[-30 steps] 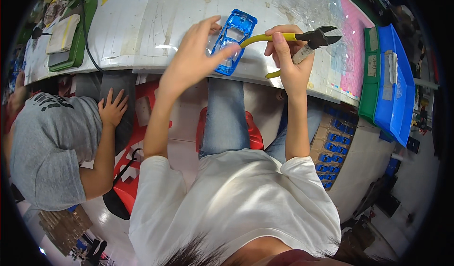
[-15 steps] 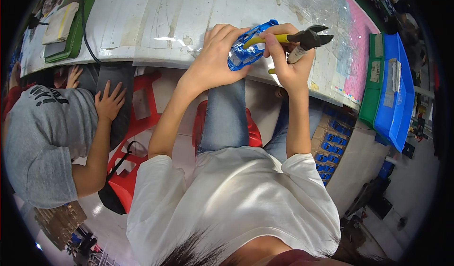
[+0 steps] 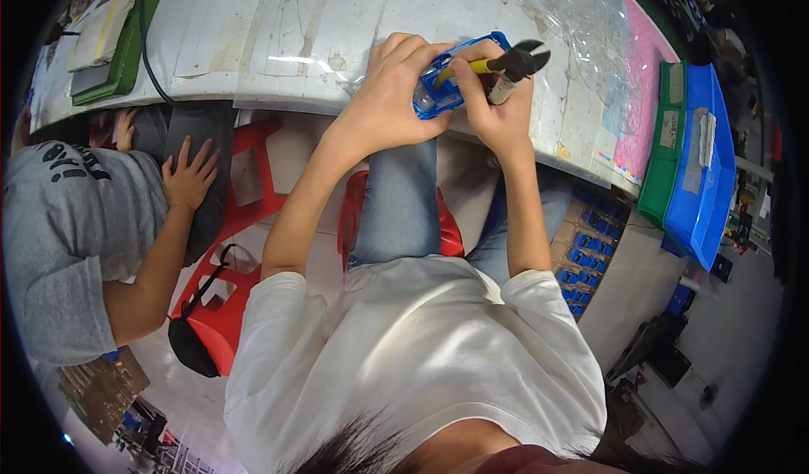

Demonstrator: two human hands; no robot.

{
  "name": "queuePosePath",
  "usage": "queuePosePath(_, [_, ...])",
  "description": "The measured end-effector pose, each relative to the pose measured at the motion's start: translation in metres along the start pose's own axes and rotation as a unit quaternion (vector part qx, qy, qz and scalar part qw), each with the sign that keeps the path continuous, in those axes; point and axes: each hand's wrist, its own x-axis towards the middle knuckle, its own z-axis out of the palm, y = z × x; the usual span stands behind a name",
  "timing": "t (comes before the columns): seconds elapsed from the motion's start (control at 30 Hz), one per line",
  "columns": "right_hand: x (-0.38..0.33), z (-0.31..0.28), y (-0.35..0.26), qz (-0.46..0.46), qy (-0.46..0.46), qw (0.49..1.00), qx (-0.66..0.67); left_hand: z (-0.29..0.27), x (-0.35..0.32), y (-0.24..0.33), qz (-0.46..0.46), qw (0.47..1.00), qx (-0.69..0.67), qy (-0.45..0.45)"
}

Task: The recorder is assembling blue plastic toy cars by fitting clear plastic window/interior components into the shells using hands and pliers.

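Note:
My left hand [image 3: 389, 96] is closed around a shiny blue plastic shell [image 3: 431, 103], shaped like a toy car body, with clear parts inside it. It is held tilted just over the table's near edge. In my right hand [image 3: 499, 122] is a pair of side cutters [image 3: 519, 63] with yellow handles. Their dark jaws point away to the upper right, apart from the shell. One handle end reaches into the shell; the fingers partly hide where it touches. My right fingers lie close against the shell's right side.
Clear plastic pieces [image 3: 573, 19] lie piled on the worn white table [image 3: 312, 27]. Green and blue bins [image 3: 708, 171] stand at the right. A box of several blue parts [image 3: 587, 259] sits below the table. At the left, a seated co-worker [image 3: 76, 230] is near red stools [image 3: 253, 166].
My right hand has moved left with the side cutters, bringing the handle end deeper over the shell. My left hand and the shell have shifted only slightly.

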Motion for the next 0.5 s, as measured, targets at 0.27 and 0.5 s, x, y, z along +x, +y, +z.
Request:
queuePosePath(0.27, [0.000, -0.002, 0.002, -0.032, -0.007, 0.999, -0.020, 0.001, -0.002, 0.001, 0.000, 1.000, 0.003, 0.013])
queuePosePath(0.5, [0.005, -0.004, -0.012, 0.006, 0.032, 0.995, 0.099, -0.002, -0.003, 0.001, -0.015, 1.000, 0.004, -0.002])
